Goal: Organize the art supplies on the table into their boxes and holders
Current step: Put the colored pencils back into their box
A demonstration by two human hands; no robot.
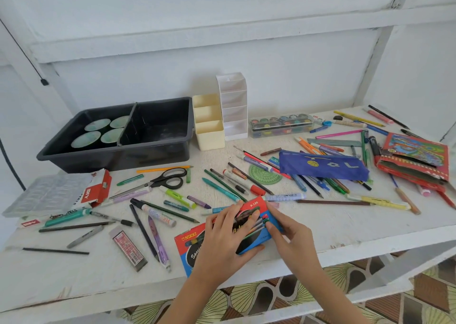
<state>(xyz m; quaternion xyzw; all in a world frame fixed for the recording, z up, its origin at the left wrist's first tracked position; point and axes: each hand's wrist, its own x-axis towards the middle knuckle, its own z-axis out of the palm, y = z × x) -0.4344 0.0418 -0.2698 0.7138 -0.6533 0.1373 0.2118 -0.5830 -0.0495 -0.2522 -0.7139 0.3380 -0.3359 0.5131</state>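
Left hand [225, 237] grips the pencil box [191, 246] low in the frame; right hand [288, 237] pinches pencils [259, 225] at its mouth. Probably light, crushable card, best held by its edges.

The carton [187, 247] gripped by the left hand [222, 240] is printed card with a glossy finish. The pencils [257, 225] pinched by the right hand [288, 237] at the carton's mouth have shiny lacquered ends. The table [345, 225] beneath both hands is white-painted wood, matt, scuffed and chipped along the near edge. Beyond and left of the left hand are the tray [118, 156], smooth black plastic with a dull sheen, and the scissors [162, 179], with black plastic handles and bare metal blades. Straight beyond the hands, the cream holder [209, 133] is opaque plastic and the white holder [234, 106] is semi-clear plastic. Beyond the right hand, the pouch [320, 166] is matt, creased blue cloth and the paint case [281, 125] is clear glossy plastic.
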